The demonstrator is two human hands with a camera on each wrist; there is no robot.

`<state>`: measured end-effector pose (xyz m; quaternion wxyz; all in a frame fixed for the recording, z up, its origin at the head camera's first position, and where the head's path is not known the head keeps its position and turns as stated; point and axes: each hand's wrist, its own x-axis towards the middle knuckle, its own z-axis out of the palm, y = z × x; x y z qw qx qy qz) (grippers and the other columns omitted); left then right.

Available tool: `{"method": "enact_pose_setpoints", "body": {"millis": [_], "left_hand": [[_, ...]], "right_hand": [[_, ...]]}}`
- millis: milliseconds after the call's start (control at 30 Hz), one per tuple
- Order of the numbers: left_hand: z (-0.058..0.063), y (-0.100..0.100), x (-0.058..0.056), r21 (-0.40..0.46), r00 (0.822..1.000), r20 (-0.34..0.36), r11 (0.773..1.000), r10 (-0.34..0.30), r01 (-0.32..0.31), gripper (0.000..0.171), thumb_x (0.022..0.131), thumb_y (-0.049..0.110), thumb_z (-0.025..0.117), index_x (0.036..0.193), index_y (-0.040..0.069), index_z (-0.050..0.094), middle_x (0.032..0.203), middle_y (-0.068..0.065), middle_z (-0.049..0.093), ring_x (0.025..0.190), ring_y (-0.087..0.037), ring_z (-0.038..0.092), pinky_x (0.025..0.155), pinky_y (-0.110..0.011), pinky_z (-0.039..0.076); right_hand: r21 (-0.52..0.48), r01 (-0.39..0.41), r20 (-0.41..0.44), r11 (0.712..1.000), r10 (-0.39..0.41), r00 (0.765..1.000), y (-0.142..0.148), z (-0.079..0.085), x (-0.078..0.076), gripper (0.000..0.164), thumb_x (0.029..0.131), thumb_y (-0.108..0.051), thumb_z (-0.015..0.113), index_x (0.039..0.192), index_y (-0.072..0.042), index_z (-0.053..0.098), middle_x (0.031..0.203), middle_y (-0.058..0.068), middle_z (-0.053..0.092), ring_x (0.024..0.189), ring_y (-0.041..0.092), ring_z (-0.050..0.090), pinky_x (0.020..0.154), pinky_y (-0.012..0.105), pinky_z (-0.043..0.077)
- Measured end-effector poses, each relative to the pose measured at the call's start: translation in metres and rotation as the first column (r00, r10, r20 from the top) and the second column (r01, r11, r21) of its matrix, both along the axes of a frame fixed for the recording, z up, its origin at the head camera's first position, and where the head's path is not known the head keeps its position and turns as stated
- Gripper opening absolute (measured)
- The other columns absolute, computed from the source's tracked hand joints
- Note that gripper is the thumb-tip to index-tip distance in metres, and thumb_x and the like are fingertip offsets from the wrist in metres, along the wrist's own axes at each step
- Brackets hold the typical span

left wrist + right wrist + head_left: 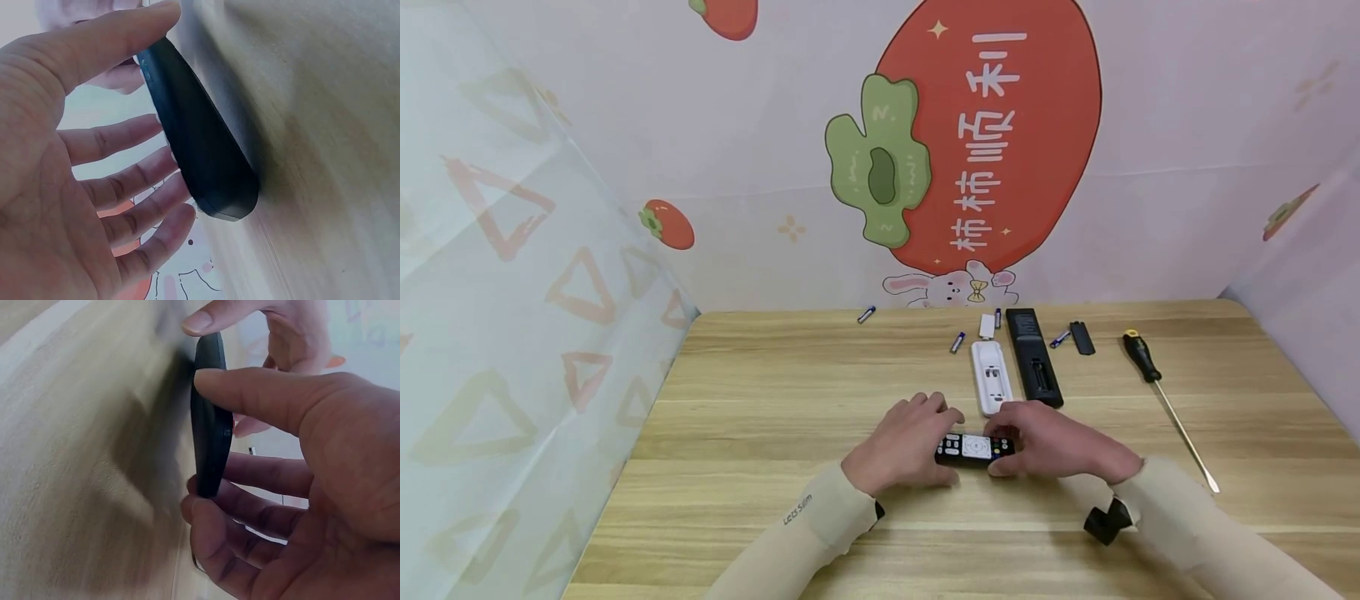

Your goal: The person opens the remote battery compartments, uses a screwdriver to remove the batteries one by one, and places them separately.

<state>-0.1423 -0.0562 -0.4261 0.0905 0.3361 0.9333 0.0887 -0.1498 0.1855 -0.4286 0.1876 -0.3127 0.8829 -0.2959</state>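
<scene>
Head view: a short black plastic remote control with white and coloured buttons (pixel 976 447) lies crosswise between both hands, face up, over the table's near half. Left hand (pixel 912 442): thumb and fingers parted loosely around the left end; firm contact cannot be told. Right hand (pixel 1048 440): thumb and curled fingers close on the right end, pinching it. Whether the underside touches the wood cannot be told.

Clearances: left of the left hand, wood extends to the table's left edge; right of the right hand, it extends to a black-handled screwdriver with a long metal shaft (pixel 1181 429), set at a slant. Ahead, the margin is tight: a white plastic remote with an exposed battery bay (pixel 992 379) and a long black plastic remote, back up, (pixel 1034 358) end just beside the right hand (both point toward the rear edge).

Surface: light-brown, wood-grained table (pixel 760 458). Small blue-and-silver cylindrical batteries (pixel 957 342) lie near the rear edge. Enclosure: pale printed fabric walls (pixel 760 125) with red persimmon figures
</scene>
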Motion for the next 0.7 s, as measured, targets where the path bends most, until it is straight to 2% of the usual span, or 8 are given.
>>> {"method": "enact_pose_setpoints", "body": {"millis": [267, 500, 700], "left_hand": [[-0.001, 0.0003, 0.0004, 0.007, 0.999, 0.017, 0.999, -0.052, 0.051, 0.06, 0.076, 0.048, 0.088, 0.125, 0.018, 0.068, 0.109, 0.005, 0.058, 0.094, -0.013, 0.05, 0.081, -0.03, 0.047], [-0.0018, 0.0004, 0.002, 0.0, 0.994, 0.034, 0.995, -0.101, 0.101, 0.051, 0.077, 0.045, 0.088, 0.117, 0.019, 0.07, 0.103, 0.007, 0.058, 0.089, -0.01, 0.051, 0.073, -0.025, 0.046], [-0.0023, 0.0013, 0.002, 0.001, 0.993, 0.059, 0.995, -0.101, 0.101, 0.036, 0.08, 0.036, 0.088, 0.105, 0.018, 0.07, 0.092, 0.009, 0.056, 0.081, -0.007, 0.05, 0.066, -0.024, 0.045]], "right_hand": [[-0.062, -0.023, 0.152, 0.998, 0.032, 0.988, 0.0045, 0.0033, -0.0011, 0.031, 0.088, -0.038, 0.08, 0.106, -0.015, 0.071, 0.087, -0.005, 0.061, 0.077, 0.012, 0.054, 0.066, 0.026, 0.045], [-0.105, -0.037, 0.278, 0.994, 0.065, 0.958, 0.0064, 0.0019, -0.0015, 0.02, 0.093, -0.032, 0.075, 0.104, -0.015, 0.073, 0.088, -0.003, 0.065, 0.078, 0.012, 0.058, 0.067, 0.026, 0.048], [-0.14, -0.065, 0.329, 0.988, 0.109, 0.938, 0.0086, 0.0028, -0.0016, 0.018, 0.097, -0.028, 0.07, 0.105, -0.012, 0.074, 0.089, -0.001, 0.066, 0.078, 0.012, 0.058, 0.068, 0.024, 0.047]]}}
